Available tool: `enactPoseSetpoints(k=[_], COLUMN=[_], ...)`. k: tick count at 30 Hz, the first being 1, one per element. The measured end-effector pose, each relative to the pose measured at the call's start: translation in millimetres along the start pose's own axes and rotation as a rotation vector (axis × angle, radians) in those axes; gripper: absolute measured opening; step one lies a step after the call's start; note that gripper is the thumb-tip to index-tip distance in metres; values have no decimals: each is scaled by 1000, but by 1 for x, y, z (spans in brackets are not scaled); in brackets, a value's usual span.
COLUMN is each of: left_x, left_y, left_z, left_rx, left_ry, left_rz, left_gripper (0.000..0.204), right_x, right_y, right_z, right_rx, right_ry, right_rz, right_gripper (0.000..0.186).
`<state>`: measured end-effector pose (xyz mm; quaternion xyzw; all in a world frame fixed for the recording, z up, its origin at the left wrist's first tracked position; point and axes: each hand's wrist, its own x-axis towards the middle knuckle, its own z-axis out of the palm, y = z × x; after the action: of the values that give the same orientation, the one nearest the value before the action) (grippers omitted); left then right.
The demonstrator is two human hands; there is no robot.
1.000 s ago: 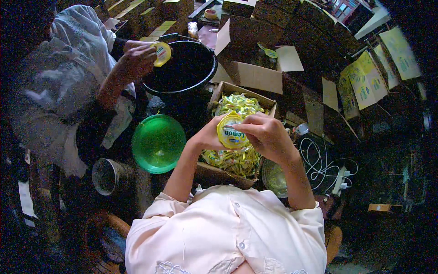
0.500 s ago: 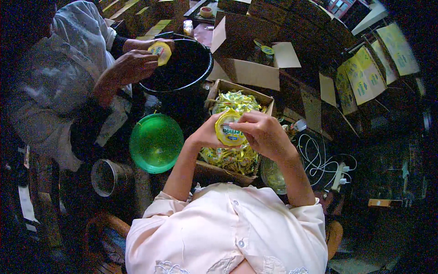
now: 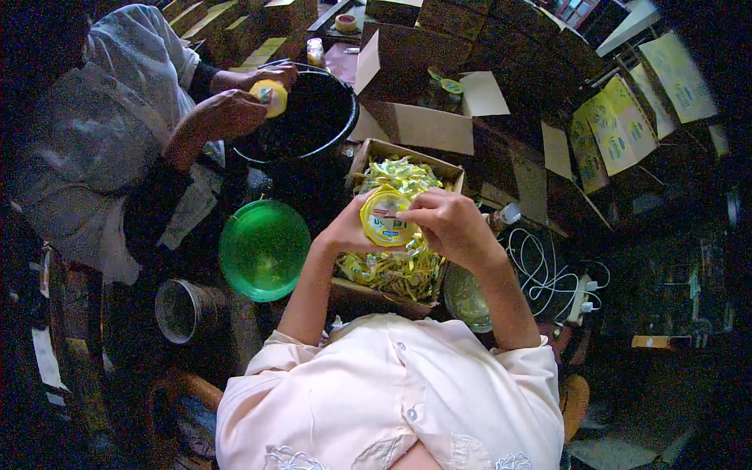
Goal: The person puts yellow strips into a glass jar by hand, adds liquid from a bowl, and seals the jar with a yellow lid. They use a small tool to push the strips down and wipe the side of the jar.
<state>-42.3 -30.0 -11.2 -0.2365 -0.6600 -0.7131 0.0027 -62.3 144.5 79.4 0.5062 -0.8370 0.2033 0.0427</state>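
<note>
Left hand (image 3: 345,229) curled around a yellow round container (image 3: 379,229), right hand (image 3: 454,225) with fingertips bunched against its face, whether gripping anything unclear, both above a cardboard carton (image 3: 362,297) of yellow packets (image 3: 392,271), green basin (image 3: 252,239) to the left.

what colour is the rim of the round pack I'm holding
The pack rim is yellow, clearest in the head view.

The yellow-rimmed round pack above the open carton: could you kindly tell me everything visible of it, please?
The yellow-rimmed round pack has a scalloped edge and a pale, plastic-looking face printed in green, red and blue. It faces the camera above the open carton; the left grip holds its left side and the right grip overlaps its right part. Its back is hidden.
</note>
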Motion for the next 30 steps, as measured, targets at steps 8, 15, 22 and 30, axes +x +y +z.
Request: enactPoseSetpoints(k=[8,15,22,30], left_x=[-2,2,6,23], left_y=[-1,5,-3,-15], left_z=[-10,-4,-17,-46], left_rx=[64,80,61,166], left_ry=[-42,82,67,374], left_rz=[-118,54,-150,-17], left_gripper=[91,58,91,50], right_x=[-10,-29,-82,-156], right_y=[9,17,19,29], right_z=[-14,-24,-6,34], right_rx=[11,-55,37,51], right_ry=[19,31,267,451], right_rz=[66,111,284,671], right_gripper=[27,25,28,25])
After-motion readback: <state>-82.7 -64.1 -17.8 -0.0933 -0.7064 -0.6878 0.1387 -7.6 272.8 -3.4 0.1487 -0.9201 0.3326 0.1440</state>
